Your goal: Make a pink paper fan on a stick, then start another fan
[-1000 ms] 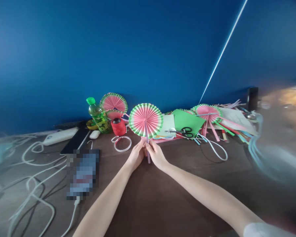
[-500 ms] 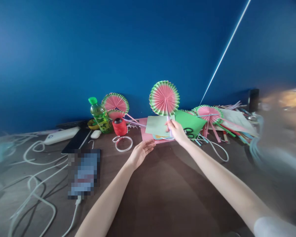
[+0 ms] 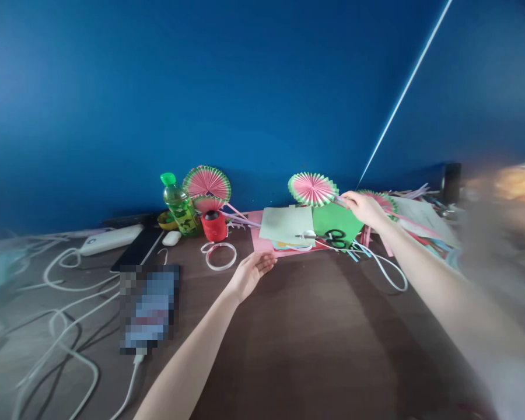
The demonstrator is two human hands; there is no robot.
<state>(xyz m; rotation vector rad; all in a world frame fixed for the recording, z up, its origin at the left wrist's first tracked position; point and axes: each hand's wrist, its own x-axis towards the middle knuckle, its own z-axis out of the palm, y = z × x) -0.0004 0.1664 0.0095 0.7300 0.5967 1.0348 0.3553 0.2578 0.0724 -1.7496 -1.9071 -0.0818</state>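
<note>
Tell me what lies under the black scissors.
The scissors lie on a bright green sheet, blades reaching over a pale green sheet. A pink sheet shows beneath those. Anything else under the stack is covered.

Desk [image 3: 315, 350] middle and near edge: free. Far edge blocked: bottle [image 3: 179, 205], red spool [image 3: 214, 226], paper sheets [image 3: 287, 224], scissors [image 3: 335, 238], paper fan [image 3: 312, 189] held above them. Left edge: cables [image 3: 61, 291], phone [image 3: 149, 306].

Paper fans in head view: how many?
3. Held fan in the right hand; wall fan behind the red spool; third fan mostly hidden behind that hand. Others may be hidden.
</note>
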